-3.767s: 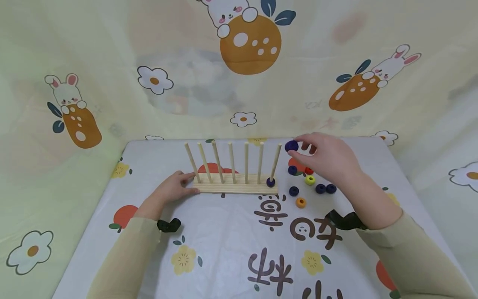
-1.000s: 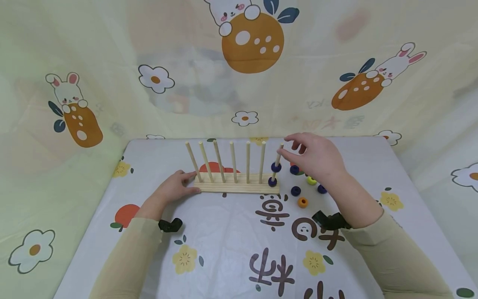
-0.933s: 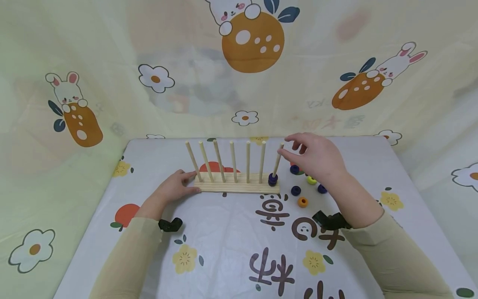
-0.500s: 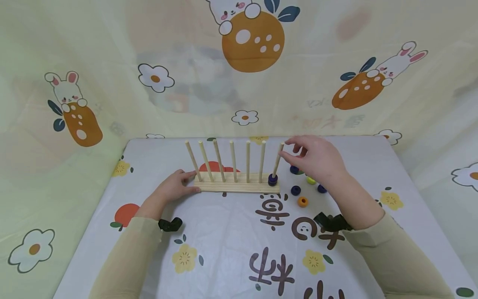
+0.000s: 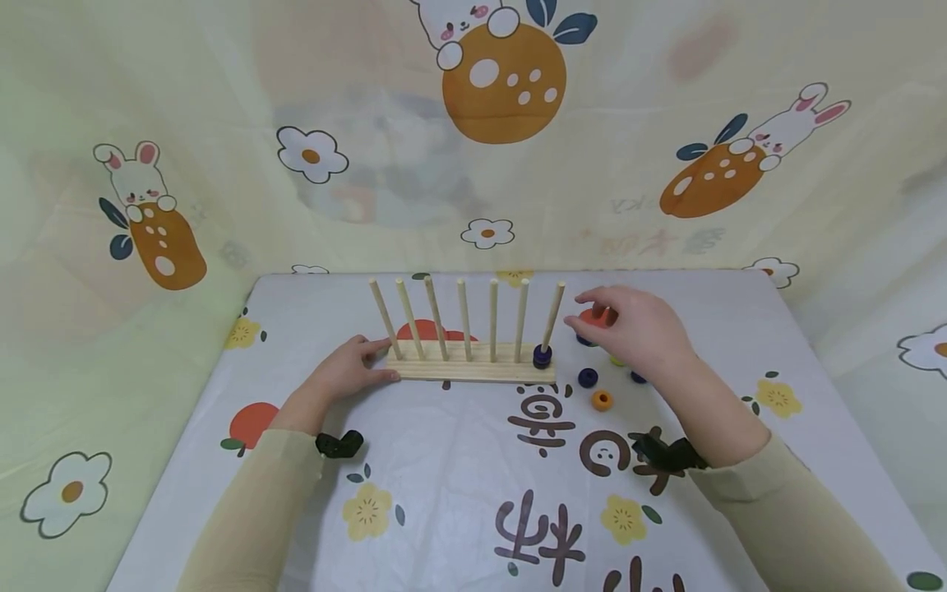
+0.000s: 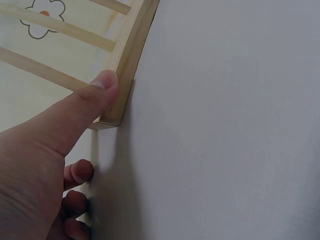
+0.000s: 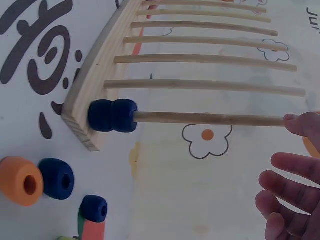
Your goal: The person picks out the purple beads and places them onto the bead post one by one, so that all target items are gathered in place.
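A wooden rack with a row of several upright pegs stands on the table. Two dark blue beads sit stacked at the foot of its rightmost peg. My left hand holds the rack's left end, the thumb pressed on the front of the base and a finger behind it. To the right of the rightmost peg, my right hand hovers with loosely bent fingers apart and nothing between them. Under it, some loose beads are partly hidden.
An orange bead and a blue bead lie on the patterned tablecloth right of the rack. Another blue bead shows in the right wrist view. A printed curtain hangs behind the table.
My right hand released a blue bead, which slid down the rightmost peg onto the first one. The hand then moved right, away from the peg top. My left hand stayed on the rack.
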Demonstrator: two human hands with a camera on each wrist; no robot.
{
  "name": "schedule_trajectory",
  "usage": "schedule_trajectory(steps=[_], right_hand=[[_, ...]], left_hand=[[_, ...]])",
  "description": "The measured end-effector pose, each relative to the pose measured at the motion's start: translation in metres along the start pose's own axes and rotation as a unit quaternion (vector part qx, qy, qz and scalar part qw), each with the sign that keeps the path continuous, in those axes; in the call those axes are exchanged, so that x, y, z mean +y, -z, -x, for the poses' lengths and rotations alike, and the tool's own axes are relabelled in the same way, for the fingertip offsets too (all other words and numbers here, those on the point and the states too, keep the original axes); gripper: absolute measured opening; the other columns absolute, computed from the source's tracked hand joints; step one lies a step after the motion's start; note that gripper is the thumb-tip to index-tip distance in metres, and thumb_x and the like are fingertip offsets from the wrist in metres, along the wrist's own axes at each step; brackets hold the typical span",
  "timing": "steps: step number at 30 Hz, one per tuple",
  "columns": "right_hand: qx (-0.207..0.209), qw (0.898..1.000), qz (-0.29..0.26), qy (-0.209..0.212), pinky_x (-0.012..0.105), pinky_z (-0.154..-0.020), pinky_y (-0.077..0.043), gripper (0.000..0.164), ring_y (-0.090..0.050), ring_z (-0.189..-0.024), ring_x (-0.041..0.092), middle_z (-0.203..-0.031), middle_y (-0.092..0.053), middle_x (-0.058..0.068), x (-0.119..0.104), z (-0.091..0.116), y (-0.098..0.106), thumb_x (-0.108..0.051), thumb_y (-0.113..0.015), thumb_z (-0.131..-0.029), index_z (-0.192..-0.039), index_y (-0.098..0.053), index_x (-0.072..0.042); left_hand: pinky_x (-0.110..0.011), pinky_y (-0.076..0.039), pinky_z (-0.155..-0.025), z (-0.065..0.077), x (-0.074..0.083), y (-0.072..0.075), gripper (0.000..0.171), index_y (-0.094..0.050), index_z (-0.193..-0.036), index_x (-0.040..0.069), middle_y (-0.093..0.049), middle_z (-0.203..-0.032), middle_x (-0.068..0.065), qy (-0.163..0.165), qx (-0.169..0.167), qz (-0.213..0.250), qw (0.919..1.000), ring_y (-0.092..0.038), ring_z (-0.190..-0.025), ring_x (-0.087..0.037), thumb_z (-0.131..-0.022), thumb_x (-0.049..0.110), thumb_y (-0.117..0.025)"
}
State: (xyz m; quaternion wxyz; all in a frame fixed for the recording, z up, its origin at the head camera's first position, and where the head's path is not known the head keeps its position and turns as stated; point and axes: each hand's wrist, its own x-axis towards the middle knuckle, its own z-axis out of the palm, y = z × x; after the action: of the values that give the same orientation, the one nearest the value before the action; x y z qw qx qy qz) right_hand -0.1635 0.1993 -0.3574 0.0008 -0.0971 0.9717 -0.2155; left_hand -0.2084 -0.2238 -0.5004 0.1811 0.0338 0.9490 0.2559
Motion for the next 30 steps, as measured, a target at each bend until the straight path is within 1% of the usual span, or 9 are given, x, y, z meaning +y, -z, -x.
schedule_trajectory(steps=[5,10,12,14,17,19,25,30], right_hand=[[-0.009,1.0,-0.004,-0.007,0.039,-0.069,-0.044,0.047,-0.053,-0.089,0.027,-0.099,-0.064,0.009,0.008,0.002,-0.008,-0.048,-0.067,-0.091,-0.123,-0.068,-0.013],[-0.013,1.0,-0.004,-0.006,0.036,-0.065,-0.042,0.043,-0.053,-0.082,0.025,-0.087,-0.061,0.004,0.021,0.004,-0.02,-0.048,-0.068,-0.091,-0.116,-0.07,-0.013],[-0.018,1.0,-0.005,-0.007,0.037,-0.066,-0.042,0.042,-0.053,-0.081,0.025,-0.086,-0.061,0.004,0.027,0.005,-0.025,-0.047,-0.068,-0.091,-0.113,-0.071,-0.012],[-0.026,1.0,-0.008,-0.012,0.038,-0.069,-0.044,0.043,-0.054,-0.082,0.025,-0.089,-0.063,0.005,0.031,0.006,-0.029,-0.048,-0.069,-0.091,-0.113,-0.071,-0.011],[-0.039,0.999,-0.005,-0.022,0.04,-0.072,-0.046,0.048,-0.056,-0.086,0.026,-0.095,-0.064,0.007,0.038,0.007,-0.035,-0.05,-0.067,-0.091,-0.118,-0.07,-0.011],[-0.047,0.998,-0.001,-0.028,0.039,-0.071,-0.046,0.051,-0.057,-0.086,0.025,-0.097,-0.065,0.007,0.042,0.009,-0.039,-0.052,-0.066,-0.091,-0.122,-0.07,-0.011],[-0.073,0.996,0.012,-0.044,0.033,-0.061,-0.044,0.052,-0.055,-0.076,0.023,-0.093,-0.064,0.005,0.056,0.011,-0.051,-0.052,-0.068,-0.09,-0.123,-0.068,-0.012],[-0.096,0.993,0.019,-0.061,0.031,-0.056,-0.043,0.049,-0.054,-0.071,0.022,-0.092,-0.065,0.006,0.064,0.011,-0.06,-0.046,-0.071,-0.089,-0.124,-0.068,-0.011]], left_hand=[[-0.044,-0.044,-0.087,0.0,-0.001,0.0,0.084,-0.045,-0.15,0.029,-0.05,-0.115,-0.01,0.001,0.001,0.002,1.0,-0.047,-0.102,-0.027,-0.078,0.056,-0.078],[-0.041,-0.043,-0.083,0.0,-0.001,0.001,0.083,-0.046,-0.149,0.029,-0.049,-0.111,-0.01,-0.004,0.0,0.009,1.0,-0.048,-0.1,-0.026,-0.078,0.055,-0.079],[-0.04,-0.043,-0.082,0.0,0.0,0.001,0.083,-0.046,-0.149,0.03,-0.049,-0.11,-0.009,-0.004,0.001,0.011,0.9999,-0.048,-0.099,-0.026,-0.078,0.055,-0.079],[-0.04,-0.042,-0.081,0.0,-0.001,0.002,0.083,-0.046,-0.149,0.029,-0.049,-0.109,-0.009,-0.006,0.002,0.011,0.9999,-0.047,-0.099,-0.025,-0.078,0.055,-0.079],[-0.04,-0.042,-0.081,-0.001,-0.003,0.001,0.083,-0.046,-0.149,0.029,-0.049,-0.109,-0.009,-0.007,0.005,0.008,0.9999,-0.047,-0.098,-0.025,-0.078,0.056,-0.079],[-0.041,-0.042,-0.082,-0.001,-0.003,0.001,0.083,-0.046,-0.15,0.029,-0.049,-0.11,-0.009,-0.008,0.005,0.007,0.9999,-0.047,-0.099,-0.026,-0.078,0.056,-0.078],[-0.043,-0.043,-0.086,-0.001,-0.004,0.0,0.084,-0.046,-0.149,0.03,-0.05,-0.114,-0.009,-0.008,0.005,0.007,0.9999,-0.047,-0.101,-0.027,-0.077,0.057,-0.079],[-0.041,-0.041,-0.081,-0.001,-0.004,0.0,0.083,-0.047,-0.149,0.031,-0.049,-0.108,-0.008,-0.013,0.003,0.011,0.9999,-0.048,-0.098,-0.025,-0.077,0.056,-0.079]])
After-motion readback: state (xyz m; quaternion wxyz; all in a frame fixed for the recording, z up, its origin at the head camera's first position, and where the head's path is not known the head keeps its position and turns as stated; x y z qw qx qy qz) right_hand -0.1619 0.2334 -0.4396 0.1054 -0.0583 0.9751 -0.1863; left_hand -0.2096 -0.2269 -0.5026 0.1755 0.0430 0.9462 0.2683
